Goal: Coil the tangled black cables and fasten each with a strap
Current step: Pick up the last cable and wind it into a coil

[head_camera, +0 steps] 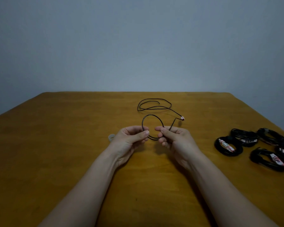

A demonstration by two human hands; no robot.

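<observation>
Head view: the thin black cable [154,106] is partly wound. One small loop [152,115] stands up between the two hands. The left hand [129,138] pinches the loop's 9 o'clock side between thumb and forefinger. The right hand [175,138] pinches the 3 o'clock side, its fingers [161,129] closed on the strand.

From the right hand the unwound length runs out toward 1 o'clock to a small pink-and-white tag [182,118]. It then doubles back toward 12 o'clock, where the slack lies in loose curves on the surface [72,145], well short of the far edge. The slack's long axis therefore points away from the body, and the right hand is the nearer one to draw it in, I judge, while the left keeps the loop.

A pale strap [111,138] lies just beside the left hand at its 9 o'clock, within easy reach for fastening. Bundled cables [228,147], already wrapped with labels, sit well apart at 3 o'clock near the right edge. That leaves open room ahead of both hands.
</observation>
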